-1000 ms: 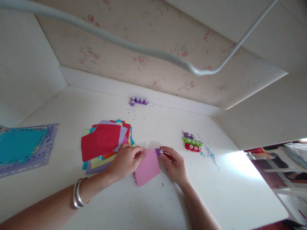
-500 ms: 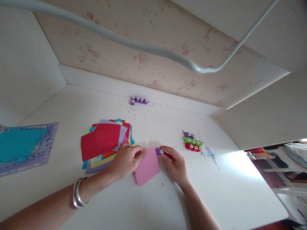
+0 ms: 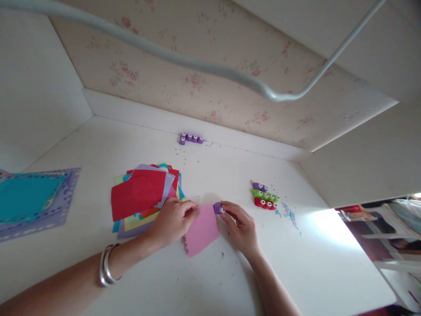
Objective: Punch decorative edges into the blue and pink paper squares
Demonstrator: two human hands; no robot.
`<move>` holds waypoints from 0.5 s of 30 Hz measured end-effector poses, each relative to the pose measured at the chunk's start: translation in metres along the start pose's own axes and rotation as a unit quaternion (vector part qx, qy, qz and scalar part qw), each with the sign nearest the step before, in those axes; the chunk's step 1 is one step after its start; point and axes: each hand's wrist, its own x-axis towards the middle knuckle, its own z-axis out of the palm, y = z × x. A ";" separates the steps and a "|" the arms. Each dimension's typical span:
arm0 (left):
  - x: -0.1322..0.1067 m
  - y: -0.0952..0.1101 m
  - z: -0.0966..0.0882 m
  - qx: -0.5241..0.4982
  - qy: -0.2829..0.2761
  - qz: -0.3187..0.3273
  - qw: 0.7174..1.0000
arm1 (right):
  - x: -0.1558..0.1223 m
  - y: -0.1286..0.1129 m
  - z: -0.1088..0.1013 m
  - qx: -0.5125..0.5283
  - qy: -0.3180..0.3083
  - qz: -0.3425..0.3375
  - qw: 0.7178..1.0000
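Observation:
Between my hands is a sheet of pink paper [image 3: 202, 232], its lower left edge cut in small scallops. My left hand [image 3: 176, 219] pinches the paper's upper left corner between thumb and fingers. A small purple craft punch [image 3: 218, 208] with a white button is gripped in the fingers of my right hand [image 3: 241, 226]. The punch sits at the paper's upper right corner; whether the edge is inside its slot I cannot tell. Just behind my left hand lies a loose pile of coloured paper, a red sheet [image 3: 138, 193] on top.
Red, green and purple punches [image 3: 265, 195] stand in rows on the right, with paper bits [image 3: 291, 215] beside them. More purple punches [image 3: 190, 138] line the back edge. Blue and lilac sheets with punched borders [image 3: 33, 197] lie far left. A white cable [image 3: 197, 66] hangs across the top.
The purple punch has turned slightly in my right fingers. My left hand and the pink paper stay practically where they were.

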 end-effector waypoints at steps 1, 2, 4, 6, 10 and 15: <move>0.000 0.000 0.000 -0.002 -0.002 -0.001 1.000 | 0.000 0.000 0.000 -0.010 -0.001 -0.008 1.000; 0.000 0.000 -0.001 -0.002 -0.006 -0.002 1.000 | 0.000 -0.001 0.000 -0.019 -0.002 -0.014 1.000; 0.001 0.001 -0.001 -0.001 -0.010 -0.007 1.000 | 0.000 -0.001 -0.001 -0.033 -0.004 -0.023 0.999; 0.001 0.001 -0.002 0.000 -0.011 -0.005 1.000 | 0.000 -0.003 -0.002 -0.039 -0.003 -0.026 0.999; 0.000 0.002 -0.001 0.004 0.006 0.014 1.000 | 0.000 -0.007 -0.002 -0.046 -0.011 -0.020 0.999; -0.001 0.000 0.001 0.023 0.027 0.029 0.999 | 0.000 -0.009 -0.001 -0.049 -0.018 -0.026 0.998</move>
